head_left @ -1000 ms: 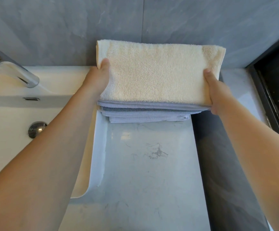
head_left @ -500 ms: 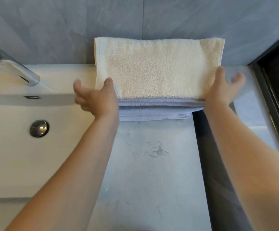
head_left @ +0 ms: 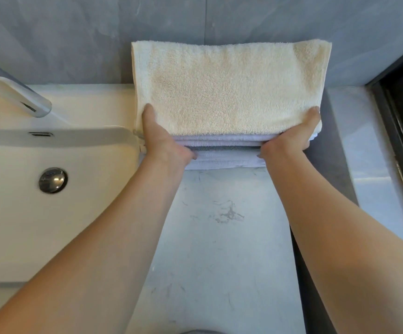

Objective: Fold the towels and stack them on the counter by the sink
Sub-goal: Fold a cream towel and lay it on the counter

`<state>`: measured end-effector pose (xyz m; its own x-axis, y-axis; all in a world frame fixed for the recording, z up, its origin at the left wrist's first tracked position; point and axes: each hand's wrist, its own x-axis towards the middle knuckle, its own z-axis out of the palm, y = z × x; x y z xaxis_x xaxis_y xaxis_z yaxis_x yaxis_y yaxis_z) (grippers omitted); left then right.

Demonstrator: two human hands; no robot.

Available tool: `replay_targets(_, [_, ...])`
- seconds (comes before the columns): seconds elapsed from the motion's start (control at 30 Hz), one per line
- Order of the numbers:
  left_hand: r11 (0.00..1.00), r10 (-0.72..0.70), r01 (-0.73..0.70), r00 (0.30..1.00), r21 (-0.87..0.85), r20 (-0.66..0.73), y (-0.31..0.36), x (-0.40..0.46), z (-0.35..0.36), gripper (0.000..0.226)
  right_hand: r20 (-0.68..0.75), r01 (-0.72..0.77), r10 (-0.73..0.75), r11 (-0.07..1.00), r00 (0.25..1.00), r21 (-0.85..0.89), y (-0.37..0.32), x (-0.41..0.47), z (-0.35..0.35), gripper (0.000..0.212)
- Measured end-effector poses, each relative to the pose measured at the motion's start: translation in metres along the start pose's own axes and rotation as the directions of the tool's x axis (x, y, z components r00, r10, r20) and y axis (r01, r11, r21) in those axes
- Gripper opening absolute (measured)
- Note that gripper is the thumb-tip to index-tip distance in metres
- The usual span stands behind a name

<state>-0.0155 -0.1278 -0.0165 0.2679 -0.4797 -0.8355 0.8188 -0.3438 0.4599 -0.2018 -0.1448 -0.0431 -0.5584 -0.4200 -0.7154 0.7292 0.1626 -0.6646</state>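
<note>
A folded cream towel (head_left: 231,88) lies on top of a stack of folded lavender and grey towels (head_left: 222,154) at the back of the marble counter (head_left: 219,237), against the grey wall. My left hand (head_left: 163,138) grips the stack's front left corner, thumb on the cream towel, fingers tucked in among the lower towels. My right hand (head_left: 294,135) grips the front right corner the same way, thumb on top, fingers hidden between the layers.
A white sink basin (head_left: 80,213) with a chrome drain plug (head_left: 53,180) lies left of the stack, its rim touching the towels. A chrome faucet (head_left: 14,95) stands at the far left. A dark window frame (head_left: 398,121) borders the right side.
Both hands, lifted off and spread open half a second ago, have come back down and taken hold of the stack's front corners. The stack itself stays in place.
</note>
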Motion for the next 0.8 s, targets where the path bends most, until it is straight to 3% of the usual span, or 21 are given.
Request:
replay_targets(0.13, [0.996,0.021,-0.018,0.999,-0.091,0.027,-0.028,0.000,-0.020,0.096,0.155,0.088,-0.080,0.995,0.985,-0.041,0.004,0.012,-0.022,0.076])
replay_targets(0.27, [0.994,-0.028,0.032,0.999,-0.107,0.042,-0.011,0.010,0.012,0.077,0.148,0.173,-0.161,0.982,0.976,-0.075,0.001,0.013,-0.015,0.058])
replay_targets(0.37, [0.998,-0.009,0.015,0.997,-0.066,0.077,-0.010,0.012,0.007,0.074,0.097,0.140,-0.140,0.990,0.985,0.007,0.004,0.015,-0.014,0.062])
replay_targets(0.47, [0.990,0.025,0.003,0.980,-0.139,0.200,-0.026,0.010,-0.028,0.097,0.008,0.036,-0.037,0.990,0.999,0.133,0.008,0.016,-0.021,0.066])
replay_targets(0.57, [0.949,-0.087,0.155,0.966,-0.275,0.243,-0.047,0.009,-0.045,0.116,-0.017,0.045,-0.043,0.990,0.999,0.136,0.005,0.018,-0.022,0.052])
replay_targets(0.67, [0.933,-0.119,0.183,0.970,-0.311,0.213,-0.054,0.018,-0.036,0.108,0.075,0.221,-0.220,0.975,0.973,-0.015,0.003,0.027,-0.011,0.044])
replay_targets(0.77, [0.950,-0.041,0.110,0.971,-0.291,0.234,-0.040,0.032,-0.013,0.091,0.053,0.157,-0.160,0.986,0.986,0.052,0.000,0.032,-0.008,0.032])
replay_targets(0.8, [0.957,-0.023,0.092,0.969,-0.274,0.247,-0.037,0.035,-0.007,0.085,0.100,0.168,-0.164,0.985,0.981,-0.035,0.000,0.033,-0.010,0.036])
